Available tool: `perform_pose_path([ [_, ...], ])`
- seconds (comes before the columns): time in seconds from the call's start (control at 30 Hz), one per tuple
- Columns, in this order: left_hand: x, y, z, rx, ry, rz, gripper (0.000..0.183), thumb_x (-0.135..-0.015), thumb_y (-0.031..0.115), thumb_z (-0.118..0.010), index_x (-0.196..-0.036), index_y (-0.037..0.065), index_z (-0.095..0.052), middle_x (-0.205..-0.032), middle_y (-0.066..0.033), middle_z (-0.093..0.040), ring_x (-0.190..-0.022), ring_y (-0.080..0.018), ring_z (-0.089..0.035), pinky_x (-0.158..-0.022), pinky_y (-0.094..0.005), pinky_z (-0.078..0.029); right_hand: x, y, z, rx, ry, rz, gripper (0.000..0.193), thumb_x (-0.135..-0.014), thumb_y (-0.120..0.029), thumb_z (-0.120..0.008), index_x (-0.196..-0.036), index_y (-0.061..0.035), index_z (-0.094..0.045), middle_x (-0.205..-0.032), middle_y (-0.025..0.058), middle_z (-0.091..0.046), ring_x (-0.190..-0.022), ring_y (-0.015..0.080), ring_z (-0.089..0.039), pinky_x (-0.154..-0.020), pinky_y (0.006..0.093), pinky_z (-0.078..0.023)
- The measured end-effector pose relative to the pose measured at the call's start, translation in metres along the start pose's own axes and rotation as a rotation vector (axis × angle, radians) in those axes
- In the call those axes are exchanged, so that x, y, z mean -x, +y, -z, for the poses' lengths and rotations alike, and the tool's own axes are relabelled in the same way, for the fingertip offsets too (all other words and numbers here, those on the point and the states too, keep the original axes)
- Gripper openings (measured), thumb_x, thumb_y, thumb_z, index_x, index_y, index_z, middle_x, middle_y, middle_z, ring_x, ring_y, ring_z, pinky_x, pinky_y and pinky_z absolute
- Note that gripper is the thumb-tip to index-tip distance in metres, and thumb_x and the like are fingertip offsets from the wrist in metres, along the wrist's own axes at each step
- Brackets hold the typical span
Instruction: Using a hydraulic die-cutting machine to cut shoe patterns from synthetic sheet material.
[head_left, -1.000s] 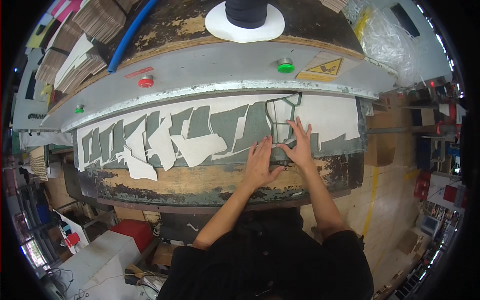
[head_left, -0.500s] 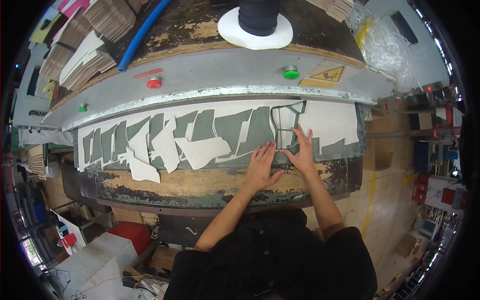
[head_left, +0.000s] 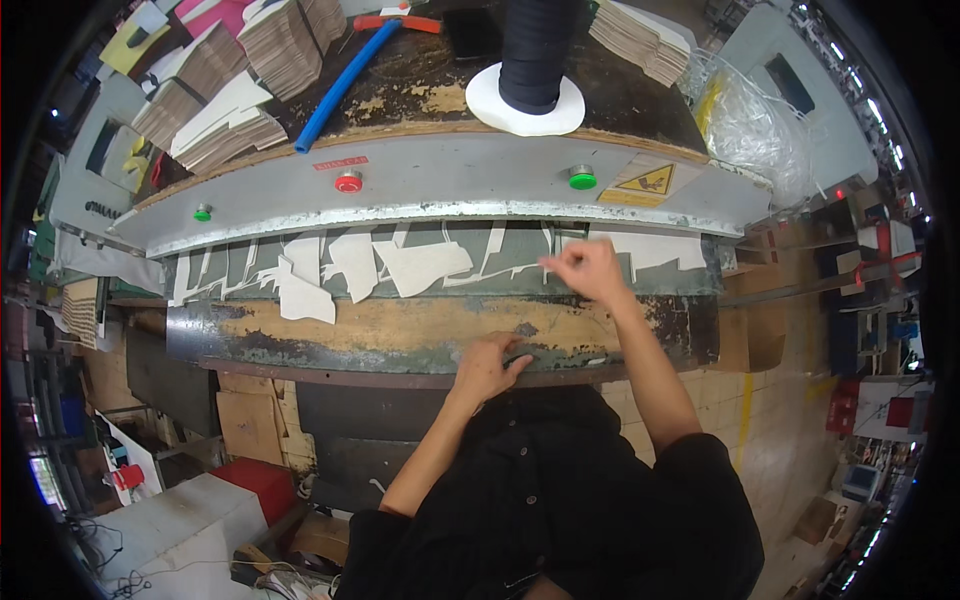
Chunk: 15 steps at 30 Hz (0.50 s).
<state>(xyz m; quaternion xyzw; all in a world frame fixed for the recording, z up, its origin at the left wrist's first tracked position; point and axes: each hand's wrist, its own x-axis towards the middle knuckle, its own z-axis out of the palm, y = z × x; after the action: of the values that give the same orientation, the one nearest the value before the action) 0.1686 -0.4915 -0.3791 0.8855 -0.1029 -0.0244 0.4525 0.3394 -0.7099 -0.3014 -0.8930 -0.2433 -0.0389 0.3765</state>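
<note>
My right hand [head_left: 588, 270] is raised at the right part of a white sheet [head_left: 665, 247], its fingers curled in. Whether anything is in them is hidden. My left hand [head_left: 488, 367] rests by the front edge of the worn board [head_left: 400, 335], thumb apart from the fingers and nothing in it. Several white cut pieces, one a pointed offcut [head_left: 425, 268], lie loose left of my right hand on the grey-green pad [head_left: 505, 285]. The outline cutting die is almost wholly hidden behind my right hand and the press beam.
A grey press beam [head_left: 450, 190] spans above the sheet, with a red button [head_left: 348, 181] and green button [head_left: 582, 177]. On its top stand a black spool [head_left: 535, 60], a blue-handled hammer [head_left: 350, 85] and stacked cut pieces [head_left: 225, 135]. A plastic bag [head_left: 755, 125] hangs at right.
My left hand has drawn back from the sheet to the board's front edge. My right hand has left the cutting die and curled its fingers. The beam now hides more of the sheet.
</note>
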Motion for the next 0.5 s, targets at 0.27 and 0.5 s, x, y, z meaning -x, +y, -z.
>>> perform_pose_path([
  [0.27, 0.029, 0.031, 0.009, -0.247, -0.044, 0.049, 0.048, -0.085, 0.032, -0.087, -0.12, 0.004, -0.073, -0.111, -0.0174, -0.067, -0.109, -0.0391, -0.063, -0.1, -0.0483, -0.05, -0.009, -0.04, 0.021, -0.236, 0.056, -0.115, 0.039, -0.09, -0.038, -0.087, -0.094, -0.0003, -0.079, -0.079, 0.0107, -0.078, -0.071, 0.0173, -0.075, -0.066, 0.0333, -0.058],
  [0.5, 0.039, 0.048, 0.015, -0.335, 0.112, -0.144, 0.065, -0.084, 0.029, -0.087, -0.14, 0.007, -0.063, -0.123, -0.0159, -0.063, -0.122, -0.0388, -0.056, -0.112, -0.0491, -0.042, 0.161, -0.026, 0.004, -0.022, -0.134, -0.35, 0.039, -0.084, -0.032, -0.09, -0.106, -0.0031, -0.078, -0.094, 0.0154, -0.077, -0.091, 0.0359, -0.073, -0.087, 0.0455, -0.059],
])
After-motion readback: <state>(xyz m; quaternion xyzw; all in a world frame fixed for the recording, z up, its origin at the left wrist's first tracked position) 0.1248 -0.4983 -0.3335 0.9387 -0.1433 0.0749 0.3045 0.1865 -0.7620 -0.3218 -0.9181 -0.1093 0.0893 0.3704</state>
